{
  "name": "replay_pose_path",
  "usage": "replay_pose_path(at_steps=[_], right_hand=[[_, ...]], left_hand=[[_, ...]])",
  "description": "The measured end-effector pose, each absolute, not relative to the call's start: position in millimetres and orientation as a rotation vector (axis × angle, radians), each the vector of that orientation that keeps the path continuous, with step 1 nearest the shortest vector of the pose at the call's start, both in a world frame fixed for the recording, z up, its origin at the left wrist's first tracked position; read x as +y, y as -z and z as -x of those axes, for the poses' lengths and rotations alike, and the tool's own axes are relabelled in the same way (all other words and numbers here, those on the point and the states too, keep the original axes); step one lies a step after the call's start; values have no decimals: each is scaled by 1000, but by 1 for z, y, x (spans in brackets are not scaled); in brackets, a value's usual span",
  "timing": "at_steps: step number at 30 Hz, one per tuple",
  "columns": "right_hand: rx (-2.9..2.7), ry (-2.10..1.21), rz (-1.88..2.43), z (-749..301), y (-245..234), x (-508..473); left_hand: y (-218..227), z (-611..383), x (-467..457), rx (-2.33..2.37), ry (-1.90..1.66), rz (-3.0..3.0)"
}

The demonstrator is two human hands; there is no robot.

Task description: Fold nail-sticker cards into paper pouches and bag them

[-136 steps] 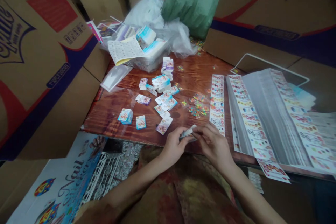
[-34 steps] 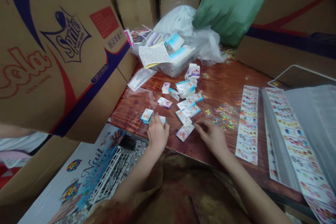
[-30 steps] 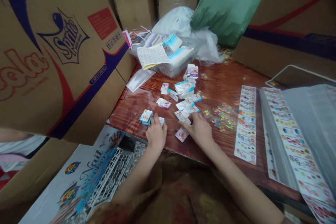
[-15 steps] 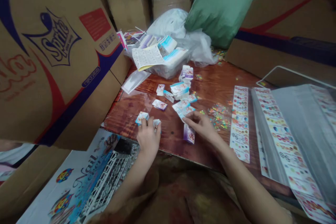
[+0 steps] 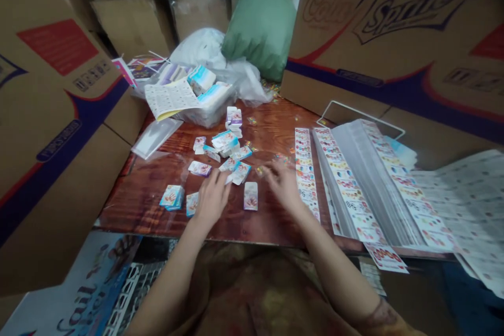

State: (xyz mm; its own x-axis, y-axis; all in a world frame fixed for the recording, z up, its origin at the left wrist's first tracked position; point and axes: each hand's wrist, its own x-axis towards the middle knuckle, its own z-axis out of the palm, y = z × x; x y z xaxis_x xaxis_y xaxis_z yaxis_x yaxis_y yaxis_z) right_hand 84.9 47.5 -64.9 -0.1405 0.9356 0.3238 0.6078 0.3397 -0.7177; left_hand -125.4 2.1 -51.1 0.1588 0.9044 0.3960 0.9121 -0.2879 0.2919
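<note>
My left hand [image 5: 212, 194] is low over the table, fingers stretched forward and apart. Its fingertips reach the white end of a small flat blue-and-white box [image 5: 240, 173]; whether they touch it is unclear. Partly under this hand lies another small blue box [image 5: 191, 203], with a small stack of blue boxes [image 5: 171, 197] to its left. My right hand [image 5: 284, 185] is somewhat blurred, its fingers spread beside small shiny colourful packets [image 5: 282, 158]. Between the hands, a purple-and-white box [image 5: 251, 196] lies alone. More small boxes [image 5: 225, 142] form a loose pile ahead.
Large cardboard cartons [image 5: 386, 58] flank the table [image 5: 271, 228]. Behind the boxes, a clear plastic tub [image 5: 205, 114] holds printed sheets and boxes. Long strips of printed stickers [image 5: 350, 189] lie at right, near a white wire frame [image 5: 362, 114]. A green sack [image 5: 262, 26] stands at the back.
My view has turned right. My right hand has left the flat blue boxes and moved right to the packets. My left hand has moved from the left-hand stack toward those flat boxes.
</note>
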Motion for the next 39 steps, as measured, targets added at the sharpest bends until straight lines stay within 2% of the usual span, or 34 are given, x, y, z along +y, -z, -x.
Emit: replay_pose_path(at_steps=[4, 6, 10, 14, 18, 24, 32, 39], right_hand=[[-1682, -182, 1989, -136, 64, 67], [-1670, -106, 2191, -151, 65, 73], [-1716, -100, 2240, -163, 59, 74], [-1638, 72, 2328, -182, 46, 68], [-1544, 97, 2486, -204, 44, 64], [-1491, 112, 2380, -213, 51, 65], [-1280, 187, 1936, -220, 38, 71], [-1458, 358, 1429, -172, 13, 40]], left_hand=[[48, 127, 1, -2218, 1555, 2146], [45, 123, -1, -2353, 1946, 2049], [39, 108, -7, -2442, 2632, 1827], [35, 92, -15, -2542, 3030, 1699], [35, 80, -22, -2595, 3223, 1593], [40, 67, -26, -2641, 3256, 1610], [40, 64, -26, -2613, 3276, 1645], [23, 23, -8, -2395, 3434, 1818]])
